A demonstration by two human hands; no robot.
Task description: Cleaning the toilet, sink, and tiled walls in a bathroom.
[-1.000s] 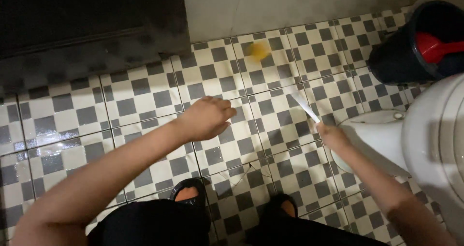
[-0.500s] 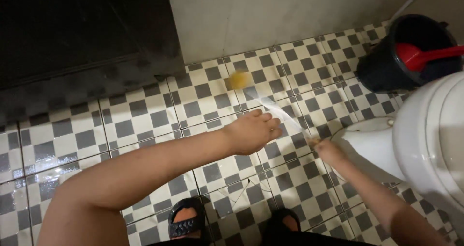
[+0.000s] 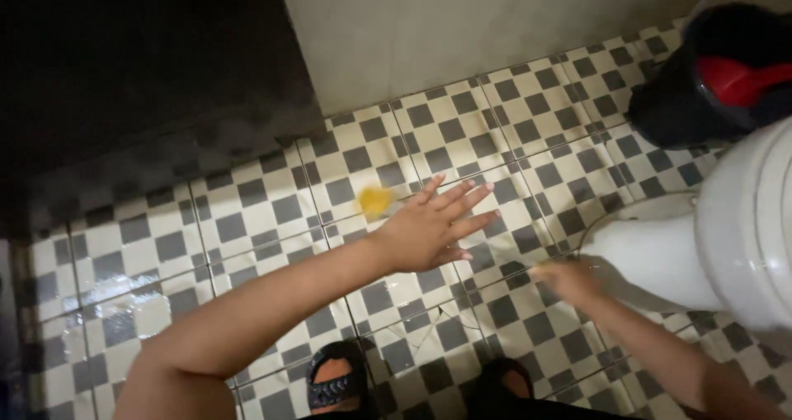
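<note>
One checkered tile floor [image 3: 247,214], glistening wet at the left, so probably sitting mid-scrub, with the drier tiles by the wall seemingly needing a pass. One white toilet [image 3: 742,230] crowding the right edge. One black bucket [image 3: 668,110] holding one red scoop [image 3: 734,77]. Two hands: left hand [image 3: 425,230] hovering flat, fingers spread, gripping nothing; right hand [image 3: 569,280] blurring by the toilet base, grip impossible to tell. One yellow brush head [image 3: 375,199] sitting on the tiles just beside the left hand.
</note>
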